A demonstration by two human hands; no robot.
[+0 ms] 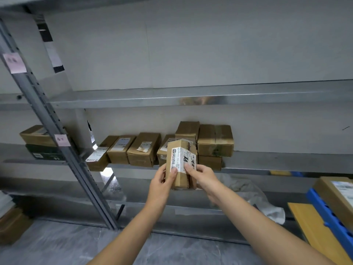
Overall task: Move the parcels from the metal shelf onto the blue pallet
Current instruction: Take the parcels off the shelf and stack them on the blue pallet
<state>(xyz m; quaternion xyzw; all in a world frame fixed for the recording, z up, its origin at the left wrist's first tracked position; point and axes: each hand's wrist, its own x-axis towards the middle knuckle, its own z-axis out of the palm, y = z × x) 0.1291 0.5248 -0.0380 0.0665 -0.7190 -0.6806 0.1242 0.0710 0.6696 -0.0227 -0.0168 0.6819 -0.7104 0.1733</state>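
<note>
A small brown cardboard parcel (181, 159) with a white printed label is held up in front of the metal shelf (267, 162). My left hand (164, 180) grips its lower left side, thumb on the label. My right hand (202, 175) grips its lower right side. Several more brown parcels (144, 149) sit in a row on the middle shelf board behind it, with a stack of boxes (214, 140) at the right end. The blue pallet (332, 224) shows at the right edge, a labelled box (338, 194) on it.
A slanted grey upright (47, 119) with pink notes crosses the left side. Beyond it, a brown box (36, 134) lies on a dark green one. A yellow board (313, 228) leans by the pallet. Crumpled plastic (254, 196) lies on the bottom shelf. Cardboard boxes (13, 224) stand on the floor at left.
</note>
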